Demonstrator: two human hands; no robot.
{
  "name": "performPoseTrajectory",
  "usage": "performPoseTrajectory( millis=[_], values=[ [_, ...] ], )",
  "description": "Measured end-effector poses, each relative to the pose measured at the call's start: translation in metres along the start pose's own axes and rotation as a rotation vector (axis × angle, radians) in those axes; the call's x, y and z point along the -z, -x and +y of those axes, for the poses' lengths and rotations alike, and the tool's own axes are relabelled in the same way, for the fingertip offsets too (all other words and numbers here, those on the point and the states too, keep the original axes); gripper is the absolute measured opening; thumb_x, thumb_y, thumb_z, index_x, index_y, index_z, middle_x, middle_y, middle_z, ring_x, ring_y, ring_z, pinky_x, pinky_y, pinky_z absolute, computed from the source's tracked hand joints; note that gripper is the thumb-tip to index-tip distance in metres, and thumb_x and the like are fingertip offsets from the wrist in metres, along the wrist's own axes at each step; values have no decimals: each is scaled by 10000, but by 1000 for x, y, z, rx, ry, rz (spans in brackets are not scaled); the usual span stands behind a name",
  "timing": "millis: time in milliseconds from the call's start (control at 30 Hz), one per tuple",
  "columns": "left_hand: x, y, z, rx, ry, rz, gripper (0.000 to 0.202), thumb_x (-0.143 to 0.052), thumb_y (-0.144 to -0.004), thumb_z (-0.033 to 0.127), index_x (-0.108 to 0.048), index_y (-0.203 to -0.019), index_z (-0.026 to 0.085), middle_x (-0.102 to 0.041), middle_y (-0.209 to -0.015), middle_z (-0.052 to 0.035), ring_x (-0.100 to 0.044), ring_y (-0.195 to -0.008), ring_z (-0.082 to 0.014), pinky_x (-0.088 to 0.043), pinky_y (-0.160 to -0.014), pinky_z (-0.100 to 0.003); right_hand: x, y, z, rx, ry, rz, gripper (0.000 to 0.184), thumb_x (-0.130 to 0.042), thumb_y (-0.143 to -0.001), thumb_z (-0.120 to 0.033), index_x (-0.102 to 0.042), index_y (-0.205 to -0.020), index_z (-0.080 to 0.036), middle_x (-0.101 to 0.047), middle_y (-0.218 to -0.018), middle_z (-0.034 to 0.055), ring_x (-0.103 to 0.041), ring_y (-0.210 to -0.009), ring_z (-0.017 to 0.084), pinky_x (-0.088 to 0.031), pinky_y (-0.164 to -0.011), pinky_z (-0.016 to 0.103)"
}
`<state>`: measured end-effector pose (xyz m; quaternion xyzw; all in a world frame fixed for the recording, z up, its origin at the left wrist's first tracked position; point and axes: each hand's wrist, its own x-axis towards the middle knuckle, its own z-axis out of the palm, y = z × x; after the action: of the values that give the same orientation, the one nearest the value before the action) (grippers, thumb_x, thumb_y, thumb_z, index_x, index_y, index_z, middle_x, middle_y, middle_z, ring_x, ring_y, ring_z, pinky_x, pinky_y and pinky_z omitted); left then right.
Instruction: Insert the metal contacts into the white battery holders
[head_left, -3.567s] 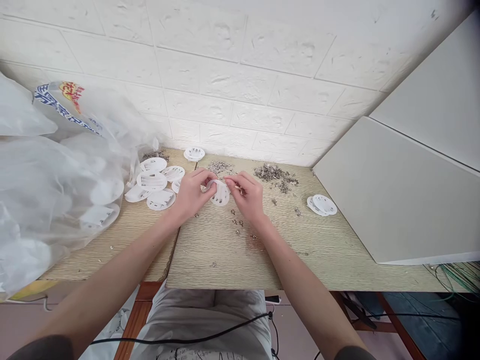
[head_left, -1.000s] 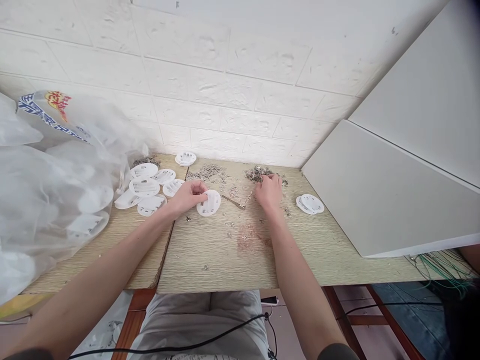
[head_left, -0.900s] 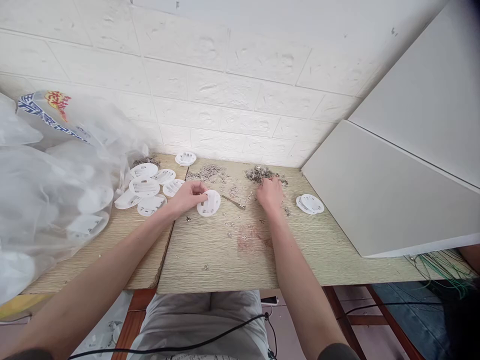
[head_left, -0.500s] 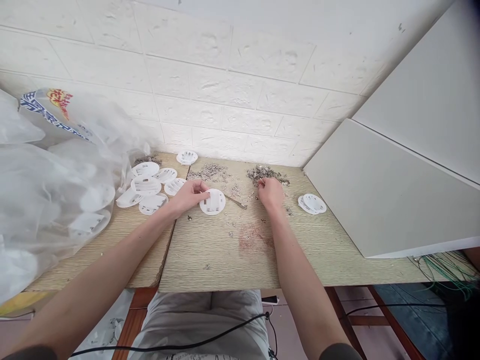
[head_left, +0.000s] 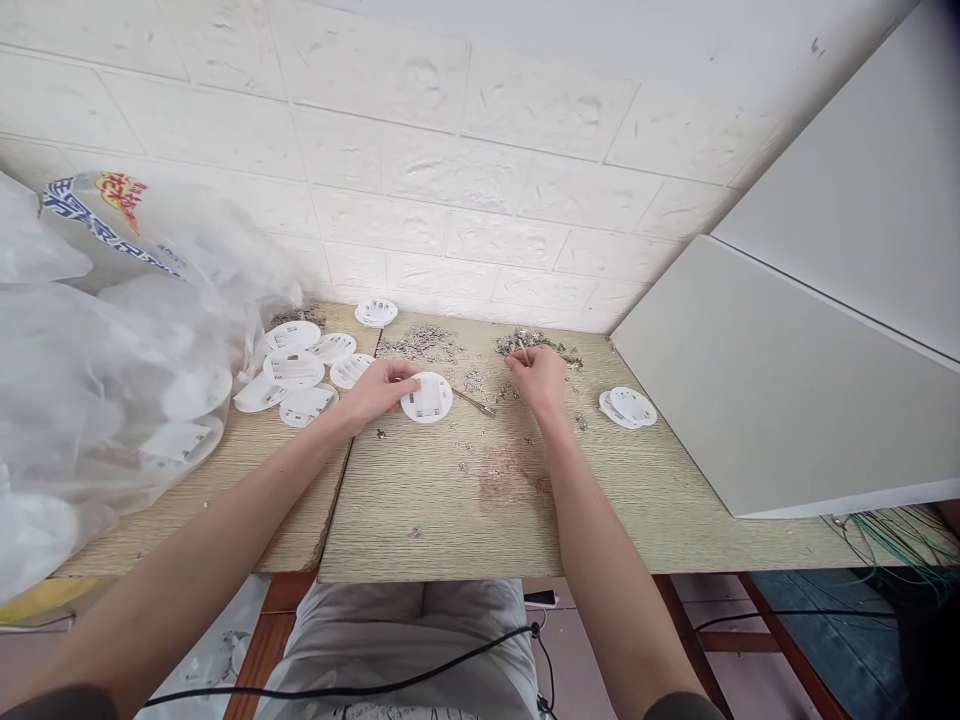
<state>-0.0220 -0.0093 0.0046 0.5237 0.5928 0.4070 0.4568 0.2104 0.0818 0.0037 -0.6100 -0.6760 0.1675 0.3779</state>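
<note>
My left hand (head_left: 377, 388) rests on the wooden table (head_left: 450, 500), its fingers holding the left edge of a round white plastic disc (head_left: 427, 398). My right hand (head_left: 537, 372) is closed in a pinch on a small metal piece at the near edge of a pile of small metal parts (head_left: 536, 346). A thin metal tool (head_left: 474, 403) lies on the table between my hands. Loose metal bits are scattered in front of the disc.
Several white discs (head_left: 296, 370) lie at the left beside a big clear plastic bag (head_left: 105, 370) of more discs. A second metal pile (head_left: 420, 343), one disc (head_left: 376, 312) by the wall, stacked discs (head_left: 628, 407) at the right, a grey box (head_left: 787, 390).
Earlier both hands worked on the disc. My right hand then went to the metal pile, picked among it and has now lifted slightly with a piece pinched. The disc shifted a little under my left hand.
</note>
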Motion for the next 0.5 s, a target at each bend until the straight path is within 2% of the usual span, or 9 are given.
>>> performPoseTrajectory(
  millis=[133,300,433,500],
  values=[
    [0,1,1,2,-5,6,220,-627,-722,260,-707,-877,125,-581,-612,9,-372,-436,-54,-283,-434,-205,-5,5,-7,20,-88,-23,360,-662,-747,-189,-433,-469,-190,-599,-707,36,-560,-724,183,-427,-758,333],
    [-1,1,2,-3,-26,15,216,-620,-737,262,-708,-878,124,-584,-620,10,-393,-441,-55,-305,-442,-205,-16,18,-22,130,-181,-61,318,-622,-826,-331,-471,-579,-201,-567,-659,14,-512,-638,154,-402,-658,301],
    [-1,0,1,-11,-35,14,213,-609,-741,258,-710,-874,127,-574,-596,18,-400,-434,-61,-312,-439,-208,-24,30,-37,173,-380,-223,349,-547,-877,-408,-419,-619,-211,-645,-682,21,-564,-626,138,-421,-639,278],
    [-1,0,1,-16,-36,14,212,-607,-737,254,-712,-872,130,-580,-598,16,-404,-434,-65,-317,-439,-211,-27,35,-41,184,-472,-313,345,-552,-867,-432,-440,-630,-209,-667,-699,25,-581,-625,132,-434,-638,271]
  ],
)
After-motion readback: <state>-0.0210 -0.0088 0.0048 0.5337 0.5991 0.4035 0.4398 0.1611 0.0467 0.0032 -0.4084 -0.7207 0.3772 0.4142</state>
